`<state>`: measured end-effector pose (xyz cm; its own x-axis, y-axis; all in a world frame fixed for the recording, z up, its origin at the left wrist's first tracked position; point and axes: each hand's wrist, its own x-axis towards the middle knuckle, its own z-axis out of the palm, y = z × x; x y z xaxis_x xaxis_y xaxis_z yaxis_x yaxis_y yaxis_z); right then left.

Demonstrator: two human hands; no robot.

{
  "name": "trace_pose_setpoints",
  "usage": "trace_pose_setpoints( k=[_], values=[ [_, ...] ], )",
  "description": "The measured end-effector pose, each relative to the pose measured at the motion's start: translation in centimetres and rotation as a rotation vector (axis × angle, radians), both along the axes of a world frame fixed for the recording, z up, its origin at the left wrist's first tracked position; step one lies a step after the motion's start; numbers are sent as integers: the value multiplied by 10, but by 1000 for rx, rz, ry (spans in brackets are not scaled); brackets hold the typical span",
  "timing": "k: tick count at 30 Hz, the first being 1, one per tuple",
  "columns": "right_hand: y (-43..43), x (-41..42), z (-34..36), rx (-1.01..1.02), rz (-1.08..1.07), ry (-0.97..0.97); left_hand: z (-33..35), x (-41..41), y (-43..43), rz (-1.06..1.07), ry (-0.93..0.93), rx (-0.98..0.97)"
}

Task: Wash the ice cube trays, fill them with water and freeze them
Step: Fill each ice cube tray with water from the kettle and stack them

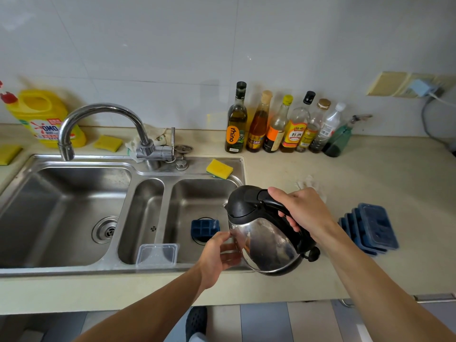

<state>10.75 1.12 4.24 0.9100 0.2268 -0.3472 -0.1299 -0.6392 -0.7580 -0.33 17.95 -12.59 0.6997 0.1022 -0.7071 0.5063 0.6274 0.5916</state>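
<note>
steel and black, the kettle [265,233] tilts over the right basin of the sink [138,169], its handle gripped by the right hand [302,211], while the left hand [218,255] curls its fingers against the kettle's side. one blue ice cube tray [204,227] sits in that basin over the drain, and a stack of blue trays [370,229] rests on the counter [345,169] to the right.

This is a home kitchen. A stainless-steel double-basin sink [74,183] with a curved chrome tap [103,124] is set into a beige countertop [370,174] below a white tiled wall [172,58]. A row of oil and sauce bottles [283,124], a yellow dish-soap jug [42,117] and a yellow scrubbing sponge [219,168] stand around it.
</note>
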Motion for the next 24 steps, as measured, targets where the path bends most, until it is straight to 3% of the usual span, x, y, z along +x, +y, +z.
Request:
trace_pose_setpoints(
  k=[18, 21, 24],
  values=[
    [1, 2, -6, 44, -33, 5, -6, 5, 11, -43, -12, 17],
    [-1, 5, -11, 86, -74, -3, -3, 11, 16, -91, -26, 93],
    [-2, 11, -19, 161, -158, -15, 5, 27, 26, -174, -63, 298]
  ],
)
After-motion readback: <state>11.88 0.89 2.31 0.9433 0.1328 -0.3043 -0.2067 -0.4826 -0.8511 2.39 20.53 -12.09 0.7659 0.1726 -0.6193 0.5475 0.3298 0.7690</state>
